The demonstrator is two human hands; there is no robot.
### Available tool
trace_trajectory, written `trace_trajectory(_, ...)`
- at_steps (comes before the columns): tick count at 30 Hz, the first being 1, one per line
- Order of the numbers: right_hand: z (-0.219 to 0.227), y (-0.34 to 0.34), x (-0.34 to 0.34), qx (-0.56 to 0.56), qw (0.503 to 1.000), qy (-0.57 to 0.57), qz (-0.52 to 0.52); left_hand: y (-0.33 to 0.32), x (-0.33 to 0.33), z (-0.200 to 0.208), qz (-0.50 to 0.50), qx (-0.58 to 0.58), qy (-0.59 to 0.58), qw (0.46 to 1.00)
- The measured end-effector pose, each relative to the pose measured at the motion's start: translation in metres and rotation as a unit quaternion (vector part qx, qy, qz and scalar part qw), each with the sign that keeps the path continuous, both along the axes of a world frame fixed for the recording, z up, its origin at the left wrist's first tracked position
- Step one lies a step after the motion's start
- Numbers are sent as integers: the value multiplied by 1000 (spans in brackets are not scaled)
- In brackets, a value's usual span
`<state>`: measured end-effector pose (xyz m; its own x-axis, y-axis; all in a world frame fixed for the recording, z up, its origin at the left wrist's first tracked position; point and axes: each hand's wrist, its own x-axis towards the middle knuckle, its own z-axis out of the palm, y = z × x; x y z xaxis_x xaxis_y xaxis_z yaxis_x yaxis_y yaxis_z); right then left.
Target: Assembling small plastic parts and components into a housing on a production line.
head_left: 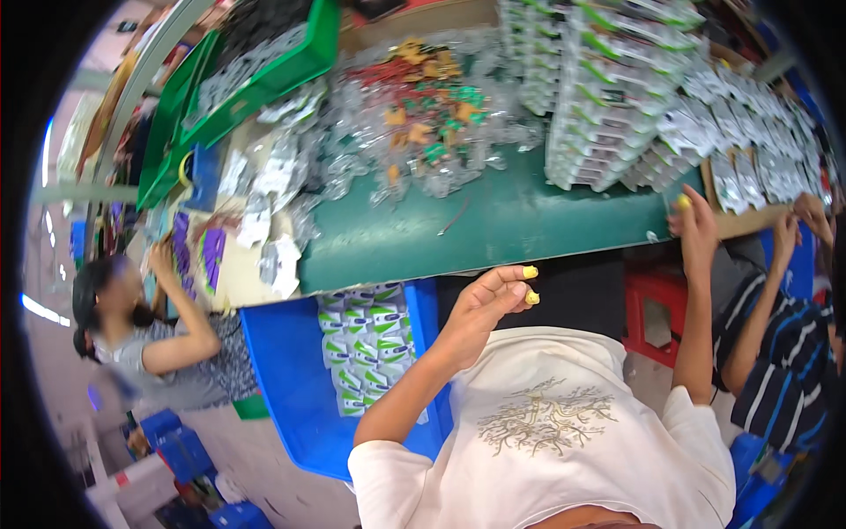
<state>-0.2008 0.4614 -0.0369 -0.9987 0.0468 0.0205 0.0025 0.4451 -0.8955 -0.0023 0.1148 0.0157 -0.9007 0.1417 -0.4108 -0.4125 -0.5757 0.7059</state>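
My left hand [491, 307] is held in front of my shirt, just off the near edge of the green table. Yellow finger covers sit on its thumb and index finger, which point right with a small gap and nothing between them. My right hand [696, 231] is raised at the table's right end, yellow on one fingertip, its fingers loosely apart with nothing visible in them. Closest to it are tall stacks of white-and-green blister packs [590, 101]. Farther back on the table lies a heap of clear plastic shells [352, 123], with red wires and small orange and green parts [419, 132].
A blue bin [282, 388] of white-and-green packs stands below the table, left of me. Green trays [256, 101] are at the back left. Co-workers sit at left [176, 353] and right [780, 370]. A red stool [655, 309] and a cardboard box of silvery packs [749, 220] are at right.
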Motion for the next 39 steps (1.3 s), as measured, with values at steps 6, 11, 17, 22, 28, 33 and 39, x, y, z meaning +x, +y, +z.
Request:
trace_trajectory(6,66,-142,86,115,929,173,306,-14,46,-36,92,20,-52,994)
trace_trajectory(11,36,-249,61,128,820,350,435,-18,59,-36,120,48,-41,991)
trace_trajectory(17,29,-278,39,304,732,388,471,-31,67,-45,178,17,-23,984)
trace_trajectory(22,27,-279,37,270,715,422,487,-51,55,-40,237,29,20,971)
trace_trajectory(28,32,-282,37,261,709,413,509,-68,32,-37,276,-59,46,958)
trace_trajectory(33,48,-274,57,209,738,360,531,-64,20,-35,325,-158,102,927)
trace_trajectory(39,61,-264,66,153,767,325,531,-60,16,-36,323,-271,136,896)
